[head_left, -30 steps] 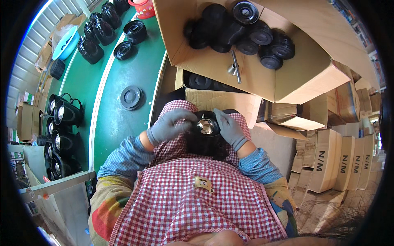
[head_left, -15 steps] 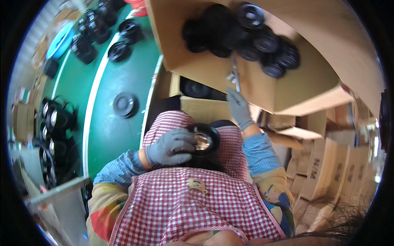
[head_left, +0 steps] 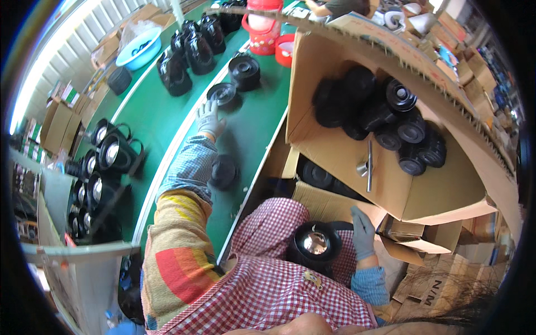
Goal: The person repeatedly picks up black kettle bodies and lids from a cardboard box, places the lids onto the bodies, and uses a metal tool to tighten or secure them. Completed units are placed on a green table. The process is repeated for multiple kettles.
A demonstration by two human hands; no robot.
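My left hand [head_left: 209,118], in a grey glove, reaches across the green table with its fingers extended at the near rim of a round black lid [head_left: 222,92]. Whether they touch it I cannot tell. Between my thighs stands a black jug-like vessel [head_left: 314,244] with a shiny metal inside, its opening facing up. My right hand [head_left: 363,233], gloved too, is held beside that vessel with its fingers straight and nothing in them. Another black lid-like disc [head_left: 224,171] lies on the table next to my left forearm, and a taller black round part [head_left: 244,72] sits beyond.
An open cardboard box [head_left: 441,195] at the right holds several black round parts [head_left: 411,132] and a metal rod [head_left: 369,166]. Black jugs with handles [head_left: 114,153] stand at the left. Farther off are glossy black jugs [head_left: 198,53], a blue basin [head_left: 139,49] and a red bucket [head_left: 262,33].
My left hand has left the vessel in my lap and moved forward and left to the lid on the table. My right hand has come down from the box's edge. The view has turned left.
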